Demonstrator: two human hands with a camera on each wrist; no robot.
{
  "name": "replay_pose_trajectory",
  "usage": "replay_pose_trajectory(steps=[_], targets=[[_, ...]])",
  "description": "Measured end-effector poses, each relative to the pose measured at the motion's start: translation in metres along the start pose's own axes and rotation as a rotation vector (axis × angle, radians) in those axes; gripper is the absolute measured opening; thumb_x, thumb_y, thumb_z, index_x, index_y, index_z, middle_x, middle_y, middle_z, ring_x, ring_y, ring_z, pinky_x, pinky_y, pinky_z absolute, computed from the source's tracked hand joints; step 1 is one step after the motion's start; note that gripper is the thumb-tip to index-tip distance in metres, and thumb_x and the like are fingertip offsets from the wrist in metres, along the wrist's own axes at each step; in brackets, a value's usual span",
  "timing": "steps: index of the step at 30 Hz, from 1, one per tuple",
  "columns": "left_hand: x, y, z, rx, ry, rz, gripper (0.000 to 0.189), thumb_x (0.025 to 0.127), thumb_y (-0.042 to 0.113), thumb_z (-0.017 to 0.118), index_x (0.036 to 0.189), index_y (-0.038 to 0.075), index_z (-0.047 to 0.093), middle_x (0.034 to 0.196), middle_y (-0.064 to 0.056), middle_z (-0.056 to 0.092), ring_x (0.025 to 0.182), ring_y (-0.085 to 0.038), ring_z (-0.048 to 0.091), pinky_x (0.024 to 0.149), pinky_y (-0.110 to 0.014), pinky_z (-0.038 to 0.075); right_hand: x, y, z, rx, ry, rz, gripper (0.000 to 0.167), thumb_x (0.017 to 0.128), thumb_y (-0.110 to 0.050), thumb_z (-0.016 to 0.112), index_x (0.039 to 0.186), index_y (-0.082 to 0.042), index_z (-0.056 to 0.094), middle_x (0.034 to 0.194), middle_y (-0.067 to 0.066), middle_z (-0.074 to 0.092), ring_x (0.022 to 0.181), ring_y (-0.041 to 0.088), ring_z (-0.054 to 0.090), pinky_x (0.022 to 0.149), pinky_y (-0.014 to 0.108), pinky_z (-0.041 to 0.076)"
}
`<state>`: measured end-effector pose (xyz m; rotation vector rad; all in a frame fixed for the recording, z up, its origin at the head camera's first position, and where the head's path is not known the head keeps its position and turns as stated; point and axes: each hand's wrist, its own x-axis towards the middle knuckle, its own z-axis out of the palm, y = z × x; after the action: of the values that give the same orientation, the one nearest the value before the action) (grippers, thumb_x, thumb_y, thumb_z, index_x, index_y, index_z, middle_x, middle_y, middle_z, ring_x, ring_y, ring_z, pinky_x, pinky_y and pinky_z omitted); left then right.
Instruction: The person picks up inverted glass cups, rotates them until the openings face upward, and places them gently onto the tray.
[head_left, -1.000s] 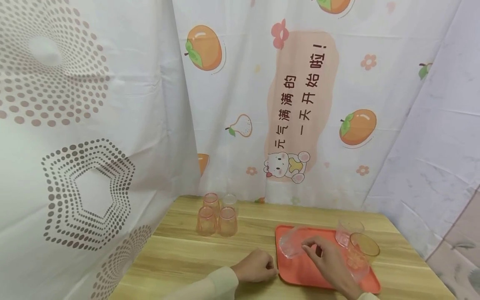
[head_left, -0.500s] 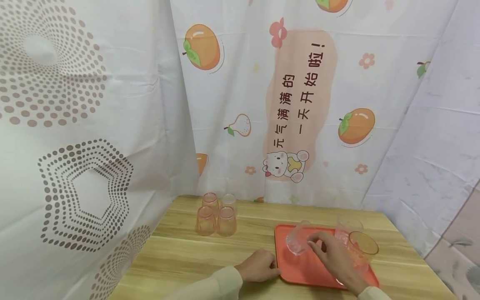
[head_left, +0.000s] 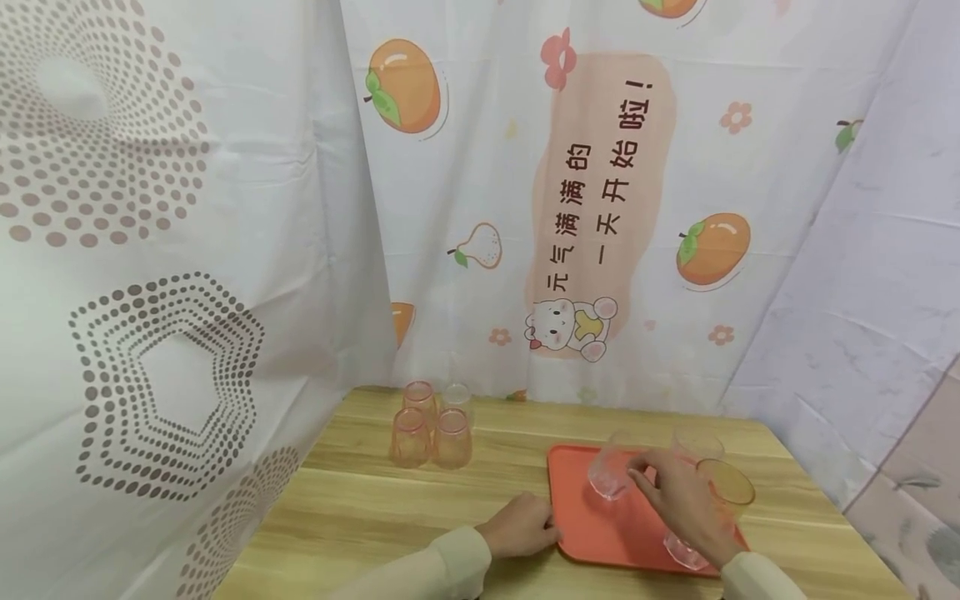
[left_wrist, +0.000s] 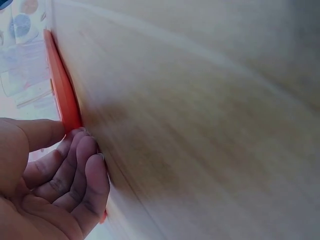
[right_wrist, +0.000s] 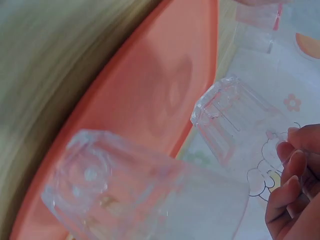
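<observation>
In the head view my right hand (head_left: 681, 502) pinches a clear tumbler (head_left: 609, 473) by its rim. This tumbler is tilted, its base down and leftward over the red tray (head_left: 592, 533). The right wrist view shows the held tumbler (right_wrist: 225, 112) beyond the curled fingers (right_wrist: 292, 187). My left hand (head_left: 521, 525) is at the tray's left edge; in the left wrist view its thumb and fingers pinch the tray's rim (left_wrist: 65, 95). Another clear tumbler (head_left: 686, 552) stands on the tray under my right forearm, partly hidden.
A yellow-rimmed tumbler (head_left: 727, 482) and a clear tumbler (head_left: 697, 443) stand at the tray's right side. Upside-down pink tumblers (head_left: 410, 439) and a clear one (head_left: 457, 398) are grouped at the table's back left. A printed curtain (head_left: 480, 317) hangs behind the wooden table (head_left: 360, 500).
My right hand has moved right with the tilted clear tumbler, across the tray. My left hand has stayed at the tray's left edge.
</observation>
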<state>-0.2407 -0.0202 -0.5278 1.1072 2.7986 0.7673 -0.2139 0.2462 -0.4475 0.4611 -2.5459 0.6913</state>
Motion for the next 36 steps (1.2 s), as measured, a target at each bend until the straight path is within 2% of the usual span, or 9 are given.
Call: replay_pose_trajectory(steps=[5,9,12,17,26,29,36], targets=[[0.001,-0.001,0.001,-0.033,-0.017,-0.037,0.049,0.093,0.019,0.072,0.053,0.021,0.043,0.045,0.017,0.031,0.04,0.003,0.026,0.041,-0.017,0.023,0.007,0.006,-0.005,-0.065,0.005,-0.034,0.015,0.084,-0.006,0.084,0.093,-0.014,0.076,0.086,-0.007,0.068,0.066,0.003,0.052,0.057,0.027,0.046],[0.001,-0.001,0.0,-0.053,-0.017,-0.034,0.051,0.093,0.02,0.072,0.052,0.02,0.041,0.045,0.017,0.03,0.04,0.004,0.024,0.041,-0.017,0.022,0.011,0.012,-0.008,-0.096,0.046,-0.073,0.017,0.082,-0.003,0.084,0.091,-0.015,0.074,0.085,-0.007,0.068,0.068,0.005,0.053,0.058,0.028,0.046],[0.0,-0.001,0.0,-0.062,-0.013,-0.024,0.053,0.093,0.02,0.072,0.051,0.02,0.041,0.045,0.017,0.029,0.039,0.004,0.023,0.04,-0.017,0.021,0.014,0.018,-0.012,-0.112,0.045,-0.067,0.016,0.083,-0.004,0.083,0.091,-0.014,0.074,0.085,-0.005,0.069,0.069,0.008,0.059,0.059,0.031,0.048],[0.001,-0.002,0.001,-0.053,-0.008,-0.019,0.053,0.093,0.021,0.073,0.051,0.02,0.041,0.044,0.017,0.03,0.038,0.004,0.023,0.039,-0.016,0.02,0.02,0.026,-0.019,-0.153,-0.01,-0.032,0.012,0.083,-0.006,0.084,0.091,-0.01,0.075,0.085,-0.001,0.071,0.074,0.02,0.067,0.062,0.039,0.053],[-0.001,-0.001,0.0,-0.078,-0.026,-0.05,0.053,0.094,0.022,0.072,0.051,0.02,0.042,0.043,0.016,0.03,0.037,0.003,0.023,0.038,-0.016,0.02,0.028,0.044,-0.026,-0.205,-0.065,-0.083,0.011,0.081,-0.006,0.085,0.087,-0.01,0.077,0.083,-0.003,0.072,0.072,0.019,0.068,0.063,0.039,0.054],[-0.001,-0.001,-0.001,-0.069,-0.025,-0.055,0.053,0.094,0.023,0.072,0.051,0.02,0.042,0.043,0.016,0.03,0.037,0.003,0.023,0.039,-0.017,0.02,0.03,0.048,-0.027,-0.225,-0.083,-0.089,0.011,0.08,-0.007,0.086,0.085,-0.012,0.078,0.08,-0.005,0.071,0.069,0.016,0.065,0.06,0.038,0.053],[-0.003,0.003,-0.006,-0.127,-0.042,-0.047,0.054,0.096,0.022,0.071,0.051,0.018,0.042,0.042,0.014,0.028,0.037,0.001,0.021,0.039,-0.017,0.021,0.033,0.055,-0.027,-0.273,-0.148,-0.087,0.012,0.08,-0.011,0.088,0.081,-0.019,0.078,0.077,-0.012,0.068,0.065,0.008,0.061,0.055,0.033,0.049]])
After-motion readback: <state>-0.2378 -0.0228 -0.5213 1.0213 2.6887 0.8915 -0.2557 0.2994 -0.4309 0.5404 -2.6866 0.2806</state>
